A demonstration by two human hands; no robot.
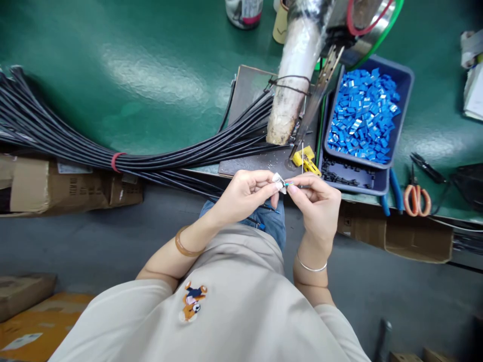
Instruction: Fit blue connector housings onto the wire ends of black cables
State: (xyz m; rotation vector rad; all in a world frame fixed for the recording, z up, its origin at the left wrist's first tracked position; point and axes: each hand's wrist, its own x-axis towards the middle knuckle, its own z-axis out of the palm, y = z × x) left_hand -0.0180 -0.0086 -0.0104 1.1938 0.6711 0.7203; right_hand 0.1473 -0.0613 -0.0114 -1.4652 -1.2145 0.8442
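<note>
My left hand (247, 193) is closed in a pinch around the end of a black cable, and something white (278, 181) covers its fingertips or sits between them. Thin coloured wires (289, 184), green-blue among them, stick out of the cable end. The thumb and forefinger of my right hand (319, 203) pinch these wires, close beside the left fingertips. Both hands are in front of the bench edge, above my lap. Just beyond them lies a yellow cable stripper (307, 160), apart from my fingers.
A bundle of black cables (151, 160), tied with a red band (117, 162), runs along the bench. Blue connector pieces (362, 113) fill a bin; small black parts (341, 173) lie in a tray below. Orange-handled scissors (417, 198) and blue-handled pliers (395, 188) are at the right. A wrapped tube (289, 85) overhangs.
</note>
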